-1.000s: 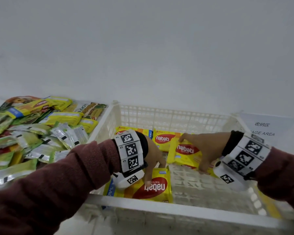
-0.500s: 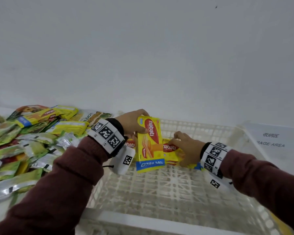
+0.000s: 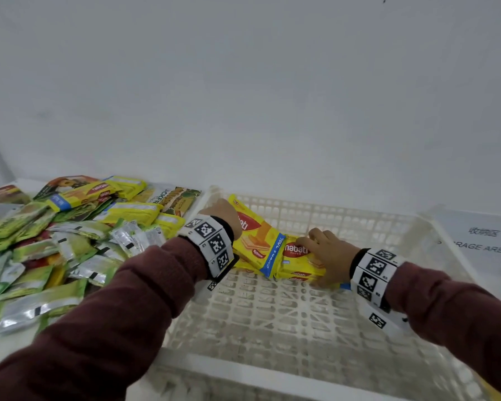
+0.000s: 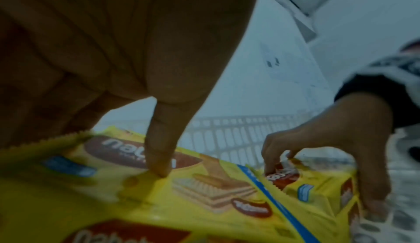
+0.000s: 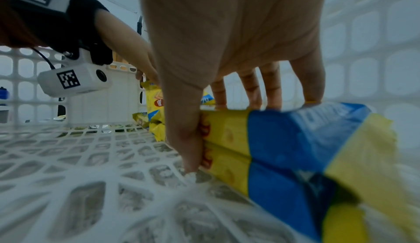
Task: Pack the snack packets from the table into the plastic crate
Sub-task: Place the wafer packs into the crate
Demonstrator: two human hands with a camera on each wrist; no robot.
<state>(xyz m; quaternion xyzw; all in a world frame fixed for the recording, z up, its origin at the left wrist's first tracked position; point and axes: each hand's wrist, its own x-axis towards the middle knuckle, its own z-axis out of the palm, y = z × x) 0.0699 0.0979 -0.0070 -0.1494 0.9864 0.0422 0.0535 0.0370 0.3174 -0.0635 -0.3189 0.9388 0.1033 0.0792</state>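
From the head camera, the left hand [image 3: 224, 217] holds a yellow Nabati wafer packet [image 3: 255, 237] tilted, near the back left corner of the white plastic crate [image 3: 301, 369]. Its low end leans on a stack of two wafer packets [image 3: 300, 260] lying flat on the crate floor. The right hand [image 3: 330, 250] grips that stack to keep it from sliding. Many more snack packets [image 3: 70, 235] wait in a pile on the bench to the left of the crate. To do this step well, lay the tilted packet flat just beside the stack, edges lined up, so more can fit.

From the left wrist camera, the thumb [image 4: 161, 146] presses on the front of the tilted packet. The other fingers seem to be under it, but the picture is blurry there. Push down gently, so the wafers inside do not break.

From the right wrist camera, the thumb [image 5: 186, 133] is on the near side of the stack and the fingers [image 5: 272, 87] curl over its top, clamping both packets. Keep that hold until the new packet is lying flat, then let go
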